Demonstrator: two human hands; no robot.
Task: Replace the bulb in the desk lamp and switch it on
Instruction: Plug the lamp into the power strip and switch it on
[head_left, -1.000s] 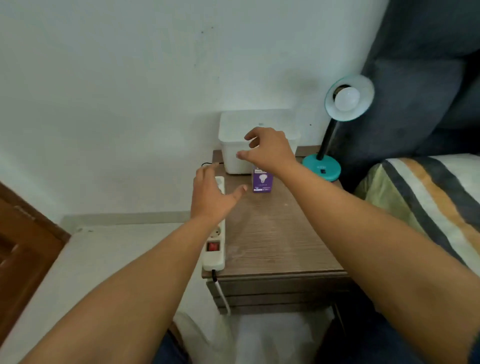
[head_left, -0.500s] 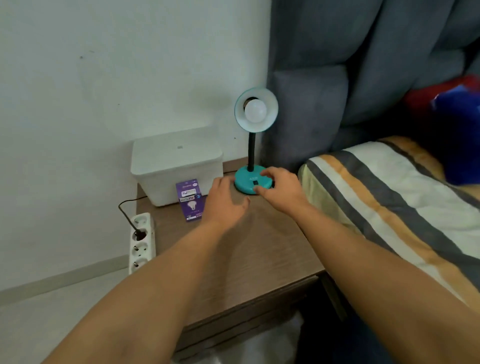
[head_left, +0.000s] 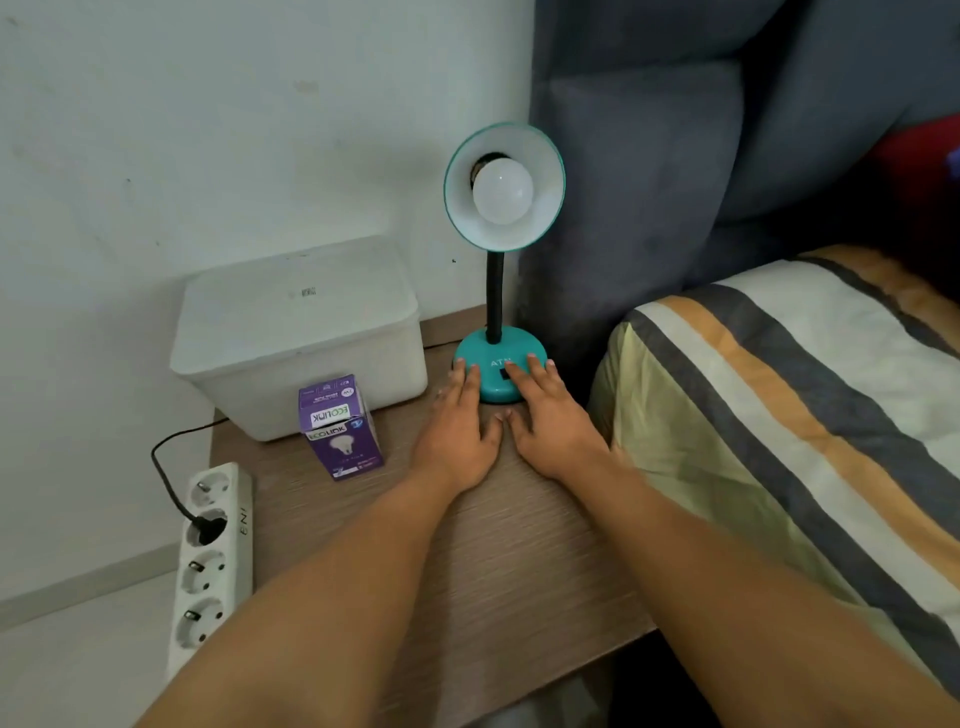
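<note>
A teal desk lamp (head_left: 500, 358) stands at the back right of the wooden bedside table (head_left: 467, 561). Its shade faces me with an unlit white bulb (head_left: 503, 190) screwed in. My left hand (head_left: 459, 431) and my right hand (head_left: 545, 415) lie flat on the table, side by side, fingers spread. Their fingertips rest on the front of the lamp's round base, either side of its black switch. Neither hand holds anything. A purple bulb box (head_left: 340, 427) stands upright to the left of my left hand.
A white lidded plastic box (head_left: 298, 332) sits against the wall behind the purple box. A white power strip (head_left: 210, 561) with a black plug in it lies along the table's left edge. A bed with a striped cover (head_left: 789, 415) and a grey headboard border the right side.
The view has closed in on the lamp. My left hand has slid forward from the table to the lamp base; my right hand stays on the base, now flatter.
</note>
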